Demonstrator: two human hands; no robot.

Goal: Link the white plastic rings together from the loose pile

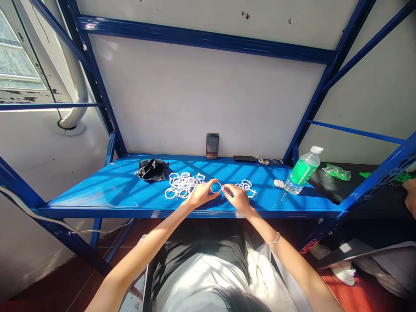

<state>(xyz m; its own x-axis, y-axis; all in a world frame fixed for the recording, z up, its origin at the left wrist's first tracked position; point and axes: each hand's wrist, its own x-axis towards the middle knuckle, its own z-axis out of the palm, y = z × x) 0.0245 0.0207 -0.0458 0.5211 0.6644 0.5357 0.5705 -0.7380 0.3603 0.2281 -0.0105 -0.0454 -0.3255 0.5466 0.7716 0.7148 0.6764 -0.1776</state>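
Between my two hands, just above the blue shelf (130, 199), is a thin white ring (216, 182). My left hand (202, 195) pinches its left side between thumb and fingers. The fingertips of my right hand (238, 198) close on its right side, where a small part sticks out that is too small to make out. A heap of similar white rings (183, 185) lies left of my left hand. Beyond my right hand is a smaller group of white rings (247, 185), some with small tabs on them.
A crumpled black plastic bag (152, 170) lies at the left. Against the wall stand a phone-like device (212, 146), a flat black device (244, 158) and a coiled cable (268, 161). A white case (278, 183) and water bottle (302, 172) sit right. Another person's hand (411, 197) shows far right.
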